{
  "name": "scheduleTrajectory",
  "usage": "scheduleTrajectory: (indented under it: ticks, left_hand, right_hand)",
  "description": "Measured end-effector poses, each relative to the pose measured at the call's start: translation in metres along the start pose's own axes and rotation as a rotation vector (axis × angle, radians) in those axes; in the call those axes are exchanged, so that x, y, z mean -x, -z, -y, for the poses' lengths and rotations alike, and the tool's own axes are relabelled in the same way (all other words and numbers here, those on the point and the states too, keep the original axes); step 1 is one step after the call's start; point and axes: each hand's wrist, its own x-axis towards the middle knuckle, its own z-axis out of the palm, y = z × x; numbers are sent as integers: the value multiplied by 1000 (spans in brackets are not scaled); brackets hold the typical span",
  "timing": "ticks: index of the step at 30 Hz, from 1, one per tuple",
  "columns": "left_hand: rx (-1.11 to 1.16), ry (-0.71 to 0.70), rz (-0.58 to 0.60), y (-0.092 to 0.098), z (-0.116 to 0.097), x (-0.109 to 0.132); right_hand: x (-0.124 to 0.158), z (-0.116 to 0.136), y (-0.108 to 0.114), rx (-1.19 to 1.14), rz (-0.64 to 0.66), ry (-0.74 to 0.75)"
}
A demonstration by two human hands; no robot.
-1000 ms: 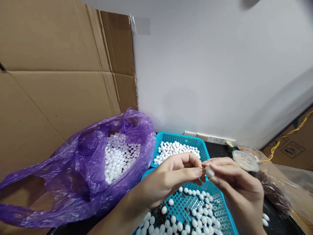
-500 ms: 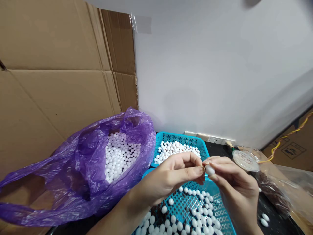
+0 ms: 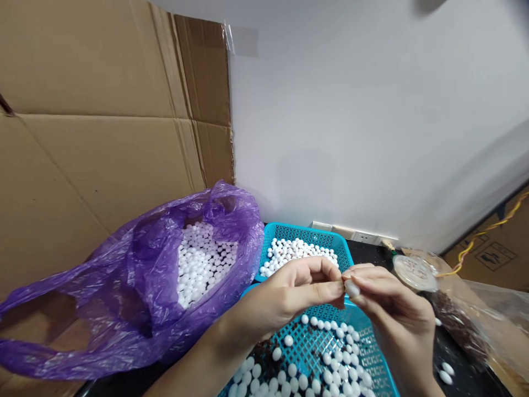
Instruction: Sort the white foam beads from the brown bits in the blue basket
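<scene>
1. Left of the near basket and well back, a tall cardboard sheet stands against the pale wall, clear tape at its upper right corner
2. Behind the near basket, past the second basket, a socket strip runs along the wall, something plugged in at its right end
3. Right of the near basket, on the black counter, are a round pale item with writing on top, a clear bag of brown bits and two loose white pieces
4. Farthest right of the near basket, a yellow cord hangs before a printed box
5. Just left of the near basket, an open purple bag slumps around a heap of white beads
6. Just behind the near basket, the second basket holds many small white balls, the hands covering its front
7. The near basket itself holds white ovals and dark brown scraps, partly hidden by both arms
8. Above the near basket's far edge, the left hand brings its fingertips to the bead's left end; whether this grip is clenched on anything I cannot tell
9. Also above the near basket, the right hand has its grip around the oval white bead, between thumb and fingers
</scene>
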Motion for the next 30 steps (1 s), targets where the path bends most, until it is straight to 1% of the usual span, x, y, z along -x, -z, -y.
scheduleTrajectory:
  ticks: [8,13,15,16,18,22,24,26,28,30]
  left_hand:
    - [7,10,-21,0,0,-1]
    - [18,0,-72,-2,-1,-4]
    - [-13,-15,-114,-3,-3,-4]
    - [-54,-28,-154,-3,-5,-4]
    - [-185,-79,-273,-4,-8,-2]
    - [-535,-244,-531,-6,-11,5]
    - [-709,-322,-606,-8,-12,9]
    - [-850,-355,-603,-11,-13,12]
    - [-939,-333,-534,-14,-14,14]
    - [-983,-288,-467,-19,-15,16]
  right_hand:
    - [0,-2,3,7,21,-14]
    - [-4,-4,2,-34,36,-73]
    - [-6,-5,3,-39,35,-93]
    - [-7,-6,4,-39,33,-98]
    - [-9,-8,6,-36,29,-104]
    - [-12,-8,10,-28,48,-172]
    - [-13,-6,10,-27,69,-219]
    - [-13,-4,9,-23,86,-244]
    - [-12,-3,7,-22,101,-237]
    - [-10,0,6,-22,122,-203]
